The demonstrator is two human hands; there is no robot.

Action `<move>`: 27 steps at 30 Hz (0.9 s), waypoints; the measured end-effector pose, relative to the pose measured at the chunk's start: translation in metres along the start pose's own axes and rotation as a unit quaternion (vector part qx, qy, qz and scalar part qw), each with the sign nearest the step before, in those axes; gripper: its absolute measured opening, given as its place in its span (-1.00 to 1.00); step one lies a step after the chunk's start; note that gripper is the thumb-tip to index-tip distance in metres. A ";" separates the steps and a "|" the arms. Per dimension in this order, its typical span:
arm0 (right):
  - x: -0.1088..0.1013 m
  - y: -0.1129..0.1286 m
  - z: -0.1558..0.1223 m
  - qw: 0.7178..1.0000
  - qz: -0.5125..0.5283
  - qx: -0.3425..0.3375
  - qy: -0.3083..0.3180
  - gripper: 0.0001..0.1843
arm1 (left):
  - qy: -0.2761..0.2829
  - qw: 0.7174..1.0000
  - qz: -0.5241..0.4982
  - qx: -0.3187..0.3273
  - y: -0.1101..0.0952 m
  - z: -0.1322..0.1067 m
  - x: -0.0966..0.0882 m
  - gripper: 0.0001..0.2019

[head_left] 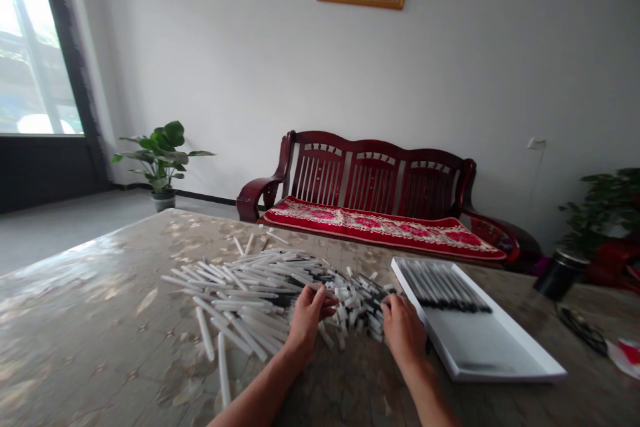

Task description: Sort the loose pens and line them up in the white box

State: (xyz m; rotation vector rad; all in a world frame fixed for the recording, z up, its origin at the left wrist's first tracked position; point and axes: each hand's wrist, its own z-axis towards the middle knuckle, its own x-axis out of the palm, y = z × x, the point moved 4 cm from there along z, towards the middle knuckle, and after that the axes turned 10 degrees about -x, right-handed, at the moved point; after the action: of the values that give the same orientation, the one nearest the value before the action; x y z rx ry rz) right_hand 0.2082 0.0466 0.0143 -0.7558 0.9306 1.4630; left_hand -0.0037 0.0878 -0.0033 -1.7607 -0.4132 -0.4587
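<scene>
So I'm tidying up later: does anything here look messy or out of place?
Yes. The white tubes lie in a loose, crisscrossed heap on the table, some strays rolled apart, unlike the neat row in the white tray.

1. Pile of pen parts (260, 293) on the bench (100, 333), before you.
2. Your tray (480, 340) lies right of the pile.
3. The sofa (380, 200) stands behind your bench.

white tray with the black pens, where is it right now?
In the head view the white tray lies flat on the table, just right of the right hand and the pile of white tubes.
</scene>
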 end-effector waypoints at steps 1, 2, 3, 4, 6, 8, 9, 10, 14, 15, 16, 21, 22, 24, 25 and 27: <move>-0.002 0.002 0.000 0.999 0.025 -0.005 -0.020 -0.87 | 0.005 1.000 -0.010 -0.006 -0.001 0.000 0.000 -0.54; -0.003 0.006 0.000 0.998 0.054 -0.016 -0.039 -0.86 | 0.010 1.000 -0.023 -0.013 -0.001 0.000 0.001 -0.54; -0.005 0.011 0.000 0.994 0.083 -0.032 -0.055 -0.85 | 0.016 0.999 -0.038 -0.019 -0.002 -0.001 0.002 -0.56; -0.006 0.017 0.000 0.991 0.108 -0.053 -0.065 -0.85 | 0.021 0.998 -0.055 -0.026 -0.003 -0.001 0.002 -0.58; -0.008 0.032 -0.002 0.984 0.130 -0.100 -0.067 -0.84 | 0.028 0.995 -0.088 -0.043 -0.005 -0.003 0.004 -0.61; -0.011 0.047 -0.005 0.980 0.119 -0.148 -0.054 -0.81 | 0.037 0.991 -0.112 -0.057 -0.005 -0.004 0.005 -0.61; -0.013 0.053 -0.006 0.979 0.105 -0.167 -0.046 -0.79 | 0.045 0.990 -0.118 -0.059 -0.005 -0.005 0.006 -0.60; -0.015 0.058 -0.008 0.978 0.090 -0.181 -0.041 -0.77 | 0.053 0.990 -0.118 -0.058 -0.005 -0.006 0.007 -0.59; -0.022 0.068 -0.012 0.975 0.066 -0.205 -0.059 -0.82 | 0.075 0.991 -0.098 -0.049 -0.002 -0.013 0.013 -0.55; -0.022 0.069 -0.013 0.974 0.076 -0.204 -0.068 -0.84 | 0.078 0.991 -0.095 -0.054 -0.001 -0.014 0.014 -0.56; -0.021 0.068 -0.012 0.973 0.094 -0.198 -0.077 -0.83 | 0.080 0.990 -0.097 -0.061 0.000 -0.016 0.016 -0.57; -0.011 0.054 -0.008 0.931 0.332 -0.080 -0.127 -0.84 | 0.052 0.980 -0.145 -0.126 0.005 -0.015 0.015 -0.75; -0.009 0.052 -0.008 0.908 0.393 -0.047 -0.135 -0.83 | 0.044 0.978 -0.155 -0.135 0.005 -0.014 0.014 -0.79; -0.006 0.050 -0.007 0.857 0.493 0.012 -0.147 -0.75 | 0.039 0.974 -0.169 -0.144 0.005 -0.013 0.013 -0.84; -0.006 0.050 -0.008 0.836 0.526 0.036 -0.153 -0.71 | 0.039 0.973 -0.173 -0.148 0.005 -0.013 0.012 -0.86; -0.008 0.052 -0.009 0.807 0.563 0.071 -0.163 -0.65 | 0.044 0.971 -0.178 -0.155 0.007 -0.013 0.012 -0.88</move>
State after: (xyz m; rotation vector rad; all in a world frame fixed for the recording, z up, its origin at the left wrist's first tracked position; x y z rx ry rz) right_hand 0.1574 0.0353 0.0236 0.2976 1.2634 2.3949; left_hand 0.0090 0.0739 -0.0001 -1.9633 -0.6252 -0.8935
